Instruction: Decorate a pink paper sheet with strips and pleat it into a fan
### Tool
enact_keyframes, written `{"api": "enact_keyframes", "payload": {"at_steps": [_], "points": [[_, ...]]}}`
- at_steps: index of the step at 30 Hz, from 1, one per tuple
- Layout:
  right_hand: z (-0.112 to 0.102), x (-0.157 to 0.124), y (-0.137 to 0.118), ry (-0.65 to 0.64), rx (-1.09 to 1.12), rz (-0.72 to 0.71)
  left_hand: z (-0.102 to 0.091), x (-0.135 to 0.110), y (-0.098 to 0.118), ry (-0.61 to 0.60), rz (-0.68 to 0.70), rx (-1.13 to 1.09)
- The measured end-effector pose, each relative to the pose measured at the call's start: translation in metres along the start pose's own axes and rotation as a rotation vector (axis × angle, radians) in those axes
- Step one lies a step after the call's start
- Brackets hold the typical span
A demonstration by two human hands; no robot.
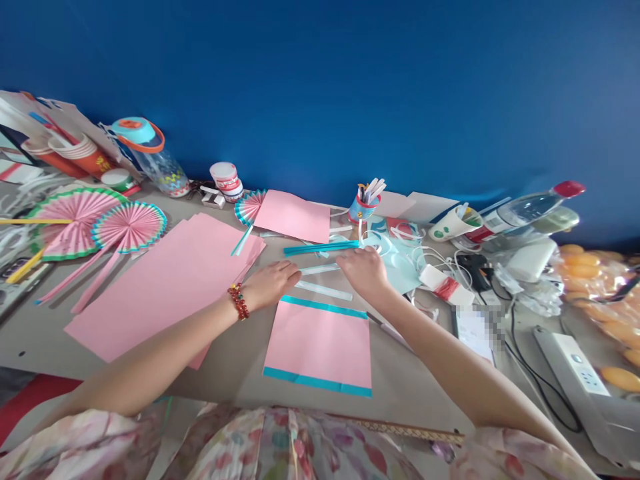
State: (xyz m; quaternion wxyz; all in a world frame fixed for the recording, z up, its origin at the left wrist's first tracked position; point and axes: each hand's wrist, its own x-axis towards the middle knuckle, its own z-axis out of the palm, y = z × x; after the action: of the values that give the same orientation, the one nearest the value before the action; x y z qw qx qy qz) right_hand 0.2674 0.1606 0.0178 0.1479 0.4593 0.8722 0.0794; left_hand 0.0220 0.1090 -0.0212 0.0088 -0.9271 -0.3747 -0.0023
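Both hands are at the middle of the table, fingertips pinched together. A narrow whitish strip (pixel 320 269) runs from the fingers of my left hand (pixel 273 283) to those of my right hand (pixel 364 270). A second pale strip (pixel 324 291) lies just below it. Behind the hands rests a bundle of folded blue paper strips (pixel 320 248), close to my right fingertips. Nearest my body is a pink paper sheet (pixel 319 343) with blue bands along its far and near edges. Larger pink sheets (pixel 165 287) lie under and beside my left forearm.
Left are pleated paper fans (pixel 129 228) and a water bottle (pixel 155 160). A smaller pink sheet (pixel 295 215) and a pen cup (pixel 364 205) stand toward the blue wall. Right are a tilted paper cup (pixel 453 223), a plastic bottle (pixel 525 207), cables and a power strip (pixel 575 367).
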Motion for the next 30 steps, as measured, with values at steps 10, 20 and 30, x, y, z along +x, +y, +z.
{"api": "enact_keyframes", "payload": {"at_steps": [10,20,30], "points": [[0.0,-0.001,-0.001,0.014,0.012,0.018,0.0,0.019,0.0,0.012,0.073,-0.036],[-0.004,-0.001,-0.001,0.032,0.001,0.031,-0.007,0.043,-0.006,-0.097,0.075,-0.05],[-0.003,-0.001,0.0,0.064,-0.005,0.028,-0.022,0.073,0.001,-0.269,-0.023,-0.071]]}}
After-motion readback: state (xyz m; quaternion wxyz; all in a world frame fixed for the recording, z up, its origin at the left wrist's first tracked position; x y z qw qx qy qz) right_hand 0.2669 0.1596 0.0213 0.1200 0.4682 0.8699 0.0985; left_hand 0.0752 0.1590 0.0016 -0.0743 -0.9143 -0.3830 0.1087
